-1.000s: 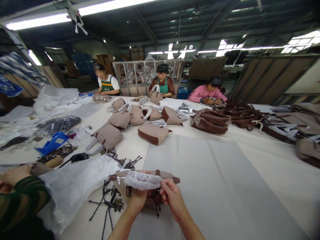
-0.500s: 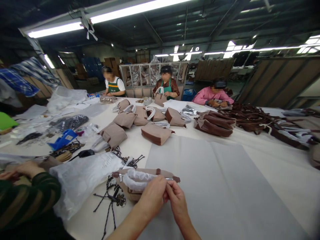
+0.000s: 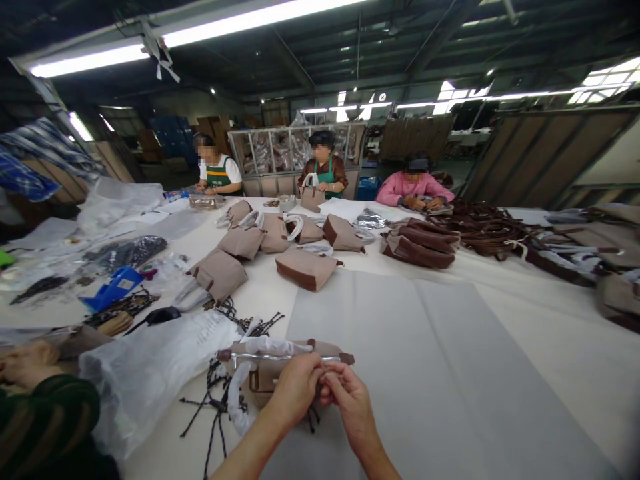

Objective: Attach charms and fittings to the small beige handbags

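A beige handbag [image 3: 323, 348] with brown trim lies on the table under my hands, its silver zipper facing up. One white-wrapped handle [image 3: 240, 403] hangs over the near side, while the other lies along the back. My left hand [image 3: 299, 381] is closed at the zipper's right part, fingertips pinched. Against it, my right hand [image 3: 349, 395] pinches too; what is between the fingertips is hidden. Dark knotted cord ends [image 3: 313, 419] hang just below my fingers. Left of the bag lie several black patterned cords [image 3: 216, 403].
Grey sheet [image 3: 400, 347] covers the table on the right. Several beige handbags [image 3: 306, 269] stand beyond, with brown straps [image 3: 485, 230] farther right. Plastic bag [image 3: 150, 373] and a co-worker's striped sleeve [image 3: 65, 413] are at left. Blue tape dispenser [image 3: 114, 287] sits behind; co-workers sit across.
The near wrapped handle has dropped from over the bag's top to its front side, uncovering the zipper. Cord ends now show below my hands. The view has shifted slightly.
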Demonstrator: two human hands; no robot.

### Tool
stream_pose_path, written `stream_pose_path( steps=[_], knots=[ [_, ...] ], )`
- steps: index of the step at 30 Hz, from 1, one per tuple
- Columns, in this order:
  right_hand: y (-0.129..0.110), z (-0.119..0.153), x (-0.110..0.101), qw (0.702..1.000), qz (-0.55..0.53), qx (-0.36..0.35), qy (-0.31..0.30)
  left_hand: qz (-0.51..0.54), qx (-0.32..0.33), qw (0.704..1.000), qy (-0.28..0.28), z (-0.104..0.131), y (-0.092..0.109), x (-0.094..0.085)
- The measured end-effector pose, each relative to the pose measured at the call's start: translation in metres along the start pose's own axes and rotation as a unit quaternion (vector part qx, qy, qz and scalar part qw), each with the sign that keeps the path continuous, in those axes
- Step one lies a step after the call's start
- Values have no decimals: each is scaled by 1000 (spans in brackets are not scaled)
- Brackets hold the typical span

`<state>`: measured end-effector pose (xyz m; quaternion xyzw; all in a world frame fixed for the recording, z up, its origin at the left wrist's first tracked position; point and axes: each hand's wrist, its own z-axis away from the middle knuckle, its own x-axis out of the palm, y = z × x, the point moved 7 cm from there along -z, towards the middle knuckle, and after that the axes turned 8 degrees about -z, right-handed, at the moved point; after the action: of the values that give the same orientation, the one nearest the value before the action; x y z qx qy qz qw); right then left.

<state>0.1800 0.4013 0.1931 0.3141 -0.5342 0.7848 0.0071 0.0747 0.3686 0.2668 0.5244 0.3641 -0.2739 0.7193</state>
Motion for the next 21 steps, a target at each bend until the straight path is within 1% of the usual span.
stream_pose_path(
  steps=[7, 9, 11, 14, 17, 19, 21],
  knots=[
    [4, 10, -4, 990, -129, 47, -15, 90, -8, 996, 19, 5, -2, -4],
    [4, 11, -7, 988, -140, 58, -16, 111, -10, 994, 17, 5, -3, -6],
    [3, 11, -13, 992, -114, 58, 6, 144, -11, 989, 8, 4, -6, -8],
    [0, 9, -20, 997, -50, 38, 41, 180, -18, 983, -1, 0, -14, -11],
    [-8, 6, -19, 999, 4, -2, 40, 179, -17, 984, 2, -2, -18, -13],
    [-13, 5, -17, 999, 23, -24, 34, 171, -12, 985, -1, -1, -15, -13],
    [-14, 4, -15, 999, 28, -27, 27, 155, -8, 988, -5, 1, -10, -11]
  ],
)
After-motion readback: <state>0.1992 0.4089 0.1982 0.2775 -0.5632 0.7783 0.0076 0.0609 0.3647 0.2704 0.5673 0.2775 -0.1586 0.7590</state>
